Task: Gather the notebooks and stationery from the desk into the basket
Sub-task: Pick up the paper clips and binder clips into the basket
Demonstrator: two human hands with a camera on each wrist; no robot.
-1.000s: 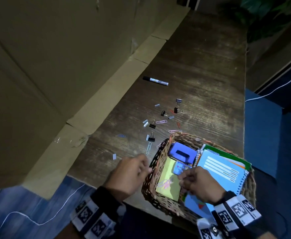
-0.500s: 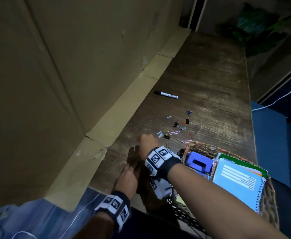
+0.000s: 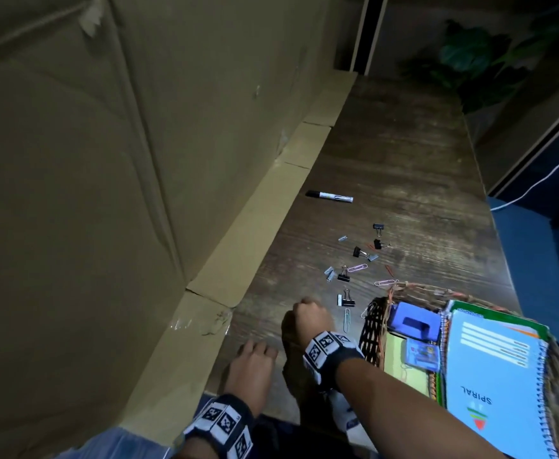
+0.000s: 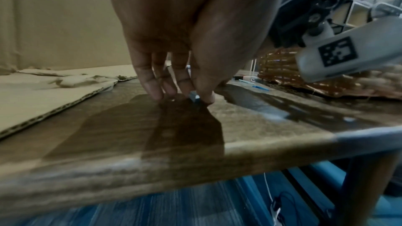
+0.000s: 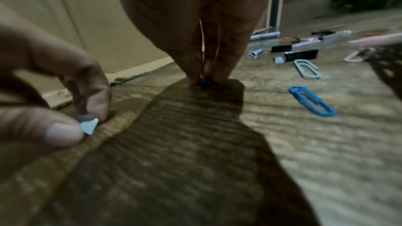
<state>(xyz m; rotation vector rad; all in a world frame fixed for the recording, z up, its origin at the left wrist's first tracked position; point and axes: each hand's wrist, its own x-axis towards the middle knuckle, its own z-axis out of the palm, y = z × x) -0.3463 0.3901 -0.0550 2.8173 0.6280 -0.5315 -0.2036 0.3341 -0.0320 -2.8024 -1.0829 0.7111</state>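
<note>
Basket (image 3: 375, 329) hugs desk (image 3: 404, 167) corner; both hands pinch beside it.

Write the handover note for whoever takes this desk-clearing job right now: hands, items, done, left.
Left hand: pinches a small silver staple strip against the wooden desk, near its front edge.
Right hand: fingertips close on a small blue item on the desk; too hidden to identify.
Done: blue spiral notebook, blue hole punch and a yellow-green pad lie in the woven wicker basket.
Left: black-capped marker, black binder clips, scattered paper clips and staple strips.
</note>
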